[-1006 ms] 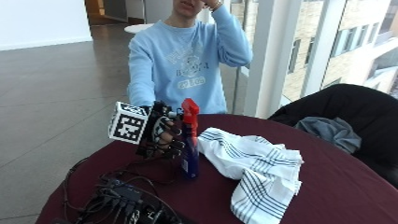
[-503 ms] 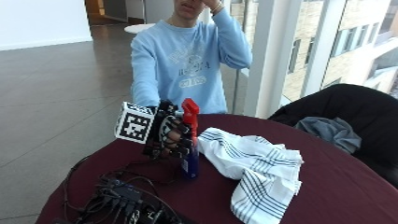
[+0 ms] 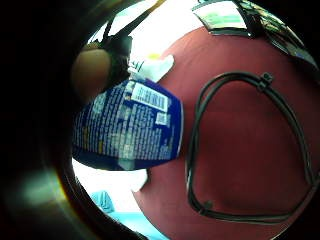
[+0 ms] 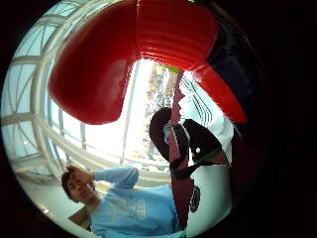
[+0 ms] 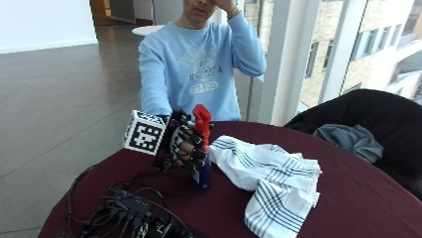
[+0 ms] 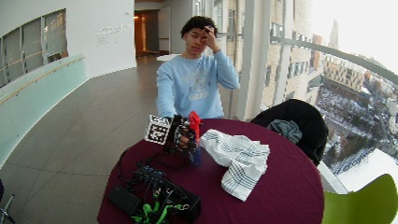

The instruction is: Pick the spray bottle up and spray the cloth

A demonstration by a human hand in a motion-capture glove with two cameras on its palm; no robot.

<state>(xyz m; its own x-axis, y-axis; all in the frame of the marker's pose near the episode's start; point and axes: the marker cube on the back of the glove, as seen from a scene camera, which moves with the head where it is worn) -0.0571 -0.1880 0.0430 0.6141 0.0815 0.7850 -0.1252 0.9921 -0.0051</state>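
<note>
Bright daylight from the windows [image 5: 330, 59], washing out glass and sky. Soft shadows on the table [image 5: 369, 198]. Palm views strongly warped, dark-rimmed, perhaps slightly blurred close up.

Over the last second the gloved right hand [image 5: 183, 145], fingers wrapped round the spray bottle [image 5: 201, 148], has shifted slightly (toward the striped cloth [image 5: 270, 178]); the bottle's blue base remains close above the dark red worktop [image 5: 369, 198]

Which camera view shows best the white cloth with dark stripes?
The outside view: the whole white cloth with dark stripes lies crumpled on the dark red round table. The wide outside view shows it whole but smaller. Both palm views show only white patches of it.
</note>
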